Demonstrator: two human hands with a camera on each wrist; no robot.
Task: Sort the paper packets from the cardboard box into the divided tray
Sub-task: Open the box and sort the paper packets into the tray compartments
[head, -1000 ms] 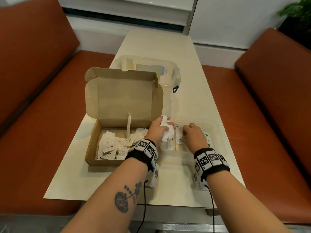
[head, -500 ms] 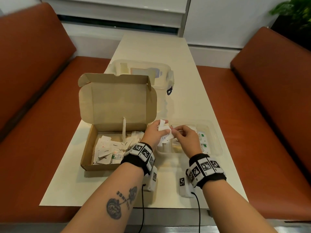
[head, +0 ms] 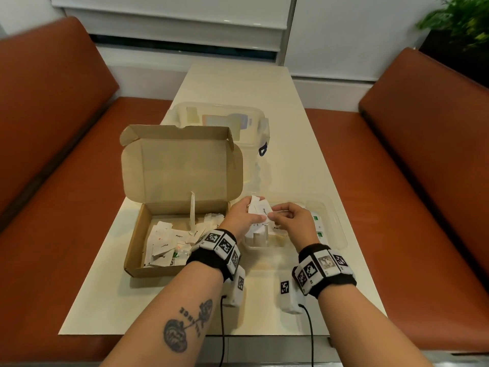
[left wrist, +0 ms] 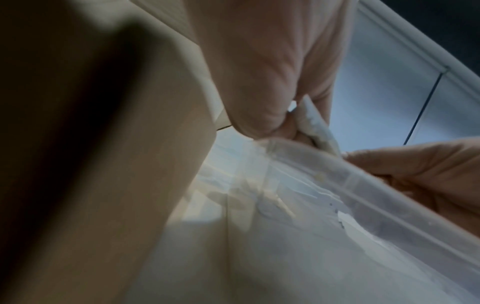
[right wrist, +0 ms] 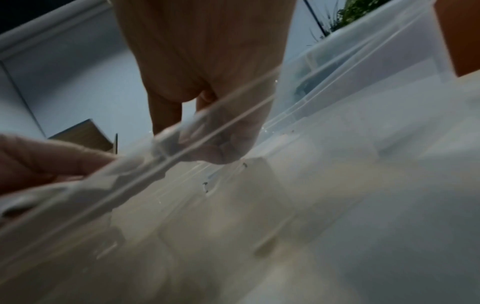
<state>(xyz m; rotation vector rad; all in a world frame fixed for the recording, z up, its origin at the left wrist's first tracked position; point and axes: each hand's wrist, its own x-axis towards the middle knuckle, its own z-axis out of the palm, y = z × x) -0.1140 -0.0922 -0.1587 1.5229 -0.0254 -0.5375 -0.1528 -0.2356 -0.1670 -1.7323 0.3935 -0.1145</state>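
Observation:
An open cardboard box on the table holds several white paper packets. To its right stands a clear divided tray with green-marked packets in a right compartment. My left hand grips a small bunch of white packets above the tray's left end. My right hand pinches the edge of one packet in that bunch. In the left wrist view the left hand curls round the packets above the tray rim. In the right wrist view the right hand shows through the blurred tray rim.
A clear lidded plastic container stands behind the cardboard box. Brown bench seats flank the pale table on both sides. A potted plant is at the far right. Cables hang from both wrist units over the table's near edge.
My right hand has moved left from the tray to meet the left hand and now pinches a packet in the bunch. The left hand still holds the packets above the tray.

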